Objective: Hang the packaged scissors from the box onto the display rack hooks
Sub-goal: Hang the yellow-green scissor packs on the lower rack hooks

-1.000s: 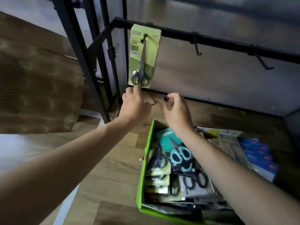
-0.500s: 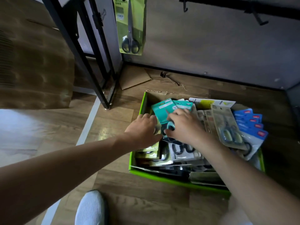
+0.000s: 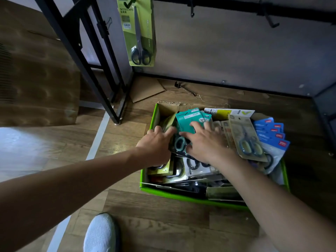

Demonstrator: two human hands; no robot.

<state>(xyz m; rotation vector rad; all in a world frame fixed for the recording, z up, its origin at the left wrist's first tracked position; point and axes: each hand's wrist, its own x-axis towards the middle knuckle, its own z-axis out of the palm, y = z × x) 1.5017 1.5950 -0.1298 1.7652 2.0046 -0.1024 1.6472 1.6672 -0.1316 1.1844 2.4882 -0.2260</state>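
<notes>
Straight fingers (image 3: 164,130) of the person's left hand (image 3: 154,144) push in among the yellow-green packs at the left end of the green box (image 3: 181,196). Their tips are partly hidden and they grip nothing that shows. Just beside it, the right hand (image 3: 207,144) lies spread and flat over a teal pack of scissors (image 3: 188,118), fingers extended and pressing on the card, thumb stretched toward the left hand. The teal pack stands tilted near the box's far-left corner, atop a jumble of other packaged scissors. A beige pack (image 3: 243,135) leans to the right of the hand, and a fan of blue packs (image 3: 269,130) fills the right end. The box sits on a wooden floor (image 3: 163,224) before the black display rack (image 3: 236,7). One yellow-green pack of scissors (image 3: 140,33) hangs at the rack's left end, and two hooks (image 3: 191,12) jut from the bar to its right. A loose hook (image 3: 184,89) and a cardboard scrap (image 3: 145,90) lie behind the box. A white shoe (image 3: 101,233) shows at the bottom edge.
</notes>
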